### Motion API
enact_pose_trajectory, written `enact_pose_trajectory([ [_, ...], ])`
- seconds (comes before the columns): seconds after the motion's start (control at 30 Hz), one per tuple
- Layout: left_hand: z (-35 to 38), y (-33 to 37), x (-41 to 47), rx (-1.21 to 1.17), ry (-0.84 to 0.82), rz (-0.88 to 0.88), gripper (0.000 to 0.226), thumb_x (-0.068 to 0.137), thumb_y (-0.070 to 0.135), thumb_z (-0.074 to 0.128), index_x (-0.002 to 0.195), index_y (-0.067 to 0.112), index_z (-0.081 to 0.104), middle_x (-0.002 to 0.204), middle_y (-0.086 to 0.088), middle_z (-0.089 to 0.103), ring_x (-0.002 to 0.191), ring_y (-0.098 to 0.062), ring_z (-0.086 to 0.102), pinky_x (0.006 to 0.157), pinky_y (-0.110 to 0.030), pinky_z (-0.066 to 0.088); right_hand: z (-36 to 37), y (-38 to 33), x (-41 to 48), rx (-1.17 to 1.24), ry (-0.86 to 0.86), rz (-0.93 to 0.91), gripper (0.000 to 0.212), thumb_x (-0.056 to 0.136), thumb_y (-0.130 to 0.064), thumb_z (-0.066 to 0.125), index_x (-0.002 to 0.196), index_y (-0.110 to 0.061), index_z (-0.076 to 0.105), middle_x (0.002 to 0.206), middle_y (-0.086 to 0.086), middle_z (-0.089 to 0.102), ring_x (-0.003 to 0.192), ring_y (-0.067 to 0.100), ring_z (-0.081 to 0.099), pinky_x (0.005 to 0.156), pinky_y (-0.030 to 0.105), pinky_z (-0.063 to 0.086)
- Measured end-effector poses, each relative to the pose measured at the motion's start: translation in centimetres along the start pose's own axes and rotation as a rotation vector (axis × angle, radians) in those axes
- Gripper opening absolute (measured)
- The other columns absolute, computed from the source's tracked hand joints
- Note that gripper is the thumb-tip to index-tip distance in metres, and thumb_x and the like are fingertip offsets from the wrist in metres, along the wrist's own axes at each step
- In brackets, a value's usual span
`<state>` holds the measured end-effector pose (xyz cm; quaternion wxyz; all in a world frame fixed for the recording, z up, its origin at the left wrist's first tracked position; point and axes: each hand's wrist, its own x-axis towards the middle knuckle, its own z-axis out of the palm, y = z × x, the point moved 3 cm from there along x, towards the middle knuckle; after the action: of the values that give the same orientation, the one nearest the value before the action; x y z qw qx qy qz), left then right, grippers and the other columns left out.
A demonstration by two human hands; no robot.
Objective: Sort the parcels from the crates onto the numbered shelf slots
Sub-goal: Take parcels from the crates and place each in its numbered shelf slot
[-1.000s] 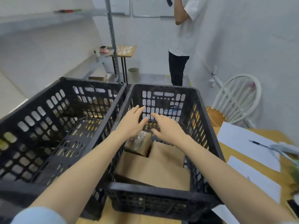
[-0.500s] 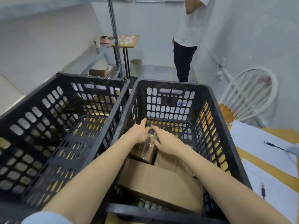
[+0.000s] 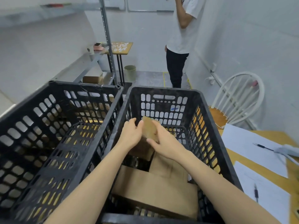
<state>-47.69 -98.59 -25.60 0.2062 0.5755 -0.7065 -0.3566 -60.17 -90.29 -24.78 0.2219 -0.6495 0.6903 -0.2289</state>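
Brown parcel (image 3: 149, 129), lower half hidden between both hands.

We read plain back room used for parcel sorting: bare white walls, metal shelving upright (image 3: 108, 41), two black plastic crates (image 3: 53, 120) side by side, cardboard boxes (image 3: 155, 189) inside right one, papers (image 3: 252, 151) and pens on wooden tabletop (image 3: 239, 159), white chair (image 3: 239, 97).

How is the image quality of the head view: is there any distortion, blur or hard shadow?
Head view: wide-angle bending curves the shelf post and the crate rims; the small parcel and both hands are slightly soft; lighting is even and diffuse, with no hard shadows or glare.
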Motion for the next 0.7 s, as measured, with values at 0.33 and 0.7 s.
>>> enact_pose_trajectory([
  [0.33,1.4,0.8,-2.1,-0.235,-0.085,-0.052,0.064,0.102,0.046,0.037,0.152,0.008,0.026,0.150,-0.006,0.023,0.121,-0.014,0.040,0.096,-0.022,0.026,-1.2,2.2,-1.7,0.107,0.081,0.113,0.101,0.085,-0.041,0.068,0.155,-0.025,-0.003,0.158,-0.002,0.027,0.141,0.015,0.033,0.113,0.035,0.035],
  [0.7,3.5,0.6,-1.3,-0.308,-0.188,-0.024,0.047,0.101,0.050,0.033,0.110,0.013,0.060,0.103,0.002,0.060,0.097,-0.012,0.056,0.078,-0.026,0.039,-1.4,3.5,-0.4,0.074,0.082,0.131,0.102,0.084,-0.045,0.070,0.156,-0.024,0.001,0.154,0.002,0.027,0.140,0.019,0.033,0.111,0.032,0.033],
])
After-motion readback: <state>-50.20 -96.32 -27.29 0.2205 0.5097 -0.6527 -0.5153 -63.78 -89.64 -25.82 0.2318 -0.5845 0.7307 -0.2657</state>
